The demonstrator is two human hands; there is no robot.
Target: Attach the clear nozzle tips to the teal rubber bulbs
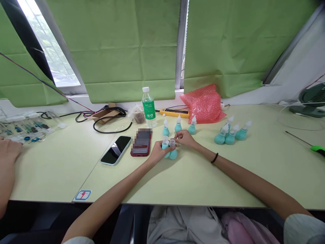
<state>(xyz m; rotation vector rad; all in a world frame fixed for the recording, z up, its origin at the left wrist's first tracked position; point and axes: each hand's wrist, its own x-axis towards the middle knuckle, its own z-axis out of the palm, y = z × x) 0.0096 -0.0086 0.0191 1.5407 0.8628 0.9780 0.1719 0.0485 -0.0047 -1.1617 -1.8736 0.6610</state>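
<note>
My left hand is wrapped round a teal squeeze bulb with a clear top. Touching it on the right is a second teal bulb, whose clear neck shows no white tip; my thumb lies across its neck. Beside that neck my right hand has its fingertips pinched together, and whatever may be between them is too small to make out. Just behind stand three teal bulbs with pointed white tips, the left one, the middle one and the right one.
Several tipped teal bulbs cluster on the right, with a green-handled screwdriver beyond. Two phones, one white-edged and one red-cased, lie left. Behind are a water bottle and pink bubble wrap. Another person's hand is far left.
</note>
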